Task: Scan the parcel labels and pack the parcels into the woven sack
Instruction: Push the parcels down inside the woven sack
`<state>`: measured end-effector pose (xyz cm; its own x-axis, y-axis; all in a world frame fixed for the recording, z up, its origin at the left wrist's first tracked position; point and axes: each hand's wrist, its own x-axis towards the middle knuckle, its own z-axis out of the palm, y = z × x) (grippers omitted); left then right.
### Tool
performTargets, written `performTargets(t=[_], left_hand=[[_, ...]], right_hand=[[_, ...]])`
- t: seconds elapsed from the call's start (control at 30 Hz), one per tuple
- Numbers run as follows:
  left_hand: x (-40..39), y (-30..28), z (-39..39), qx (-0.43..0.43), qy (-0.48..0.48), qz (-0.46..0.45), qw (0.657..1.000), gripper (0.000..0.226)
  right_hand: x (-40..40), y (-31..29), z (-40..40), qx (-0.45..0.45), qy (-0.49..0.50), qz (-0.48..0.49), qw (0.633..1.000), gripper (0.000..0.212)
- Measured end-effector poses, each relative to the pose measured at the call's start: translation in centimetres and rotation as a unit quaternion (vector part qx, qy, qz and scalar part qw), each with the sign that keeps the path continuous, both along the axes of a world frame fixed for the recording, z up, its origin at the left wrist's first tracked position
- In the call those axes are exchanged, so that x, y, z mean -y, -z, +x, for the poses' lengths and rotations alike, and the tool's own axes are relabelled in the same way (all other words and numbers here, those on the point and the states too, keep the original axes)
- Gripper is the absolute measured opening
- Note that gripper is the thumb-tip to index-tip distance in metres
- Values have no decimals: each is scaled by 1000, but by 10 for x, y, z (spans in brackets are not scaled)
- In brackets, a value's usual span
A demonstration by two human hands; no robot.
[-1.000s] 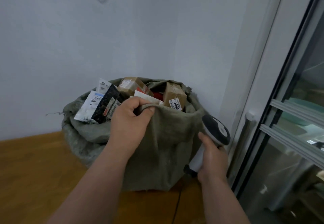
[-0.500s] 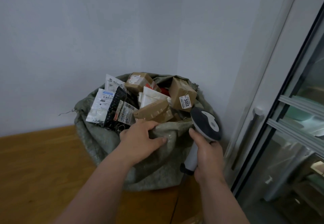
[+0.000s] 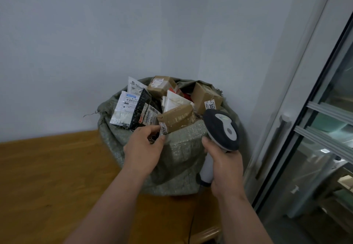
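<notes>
Green woven sack (image 3: 181,154) brim-full w/ parcels; left hand (image 3: 143,148) pinches taped brown parcel (image 3: 176,118), right hand (image 3: 226,169) grips scanner (image 3: 221,129).

The light is soft and rather dim, even across the pale blue-grey painted wall (image 3: 76,43). A faint curved shadow sits high on that wall. Right of the wall, the dark-framed glass door (image 3: 328,129) carries murky reflections and its straight frame bows outward from wide-angle distortion. Below the wall, the brown wooden tabletop (image 3: 47,177) shows a dull sheen. Detail is slightly smeared throughout.
</notes>
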<state>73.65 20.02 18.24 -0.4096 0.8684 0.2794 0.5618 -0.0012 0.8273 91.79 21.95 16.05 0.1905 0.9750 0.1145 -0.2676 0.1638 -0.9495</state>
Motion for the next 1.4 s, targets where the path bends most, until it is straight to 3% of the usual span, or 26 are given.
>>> performTargets(t=[0.27,0.37,0.6,0.87,1.13,1.4], left_hand=[[22,4,-24,75,-98,25,992,22],[32,9,-32,116,-126,39,984,23],[77,42,-71,156,-173,45,971,23],[136,58,-169,191,-223,62,954,13],[222,83,-312,176,-260,13,949,12],[257,105,-401,186,-288,0,939,13]], right_hand=[[12,-18,-24,11,-130,25,991,37],[19,-15,-32,51,-205,25,977,25],[46,6,-87,103,-278,-41,954,16],[88,18,-193,112,-306,-108,939,14],[164,54,-340,99,-357,-192,909,17],[191,60,-440,108,-407,-215,881,15]])
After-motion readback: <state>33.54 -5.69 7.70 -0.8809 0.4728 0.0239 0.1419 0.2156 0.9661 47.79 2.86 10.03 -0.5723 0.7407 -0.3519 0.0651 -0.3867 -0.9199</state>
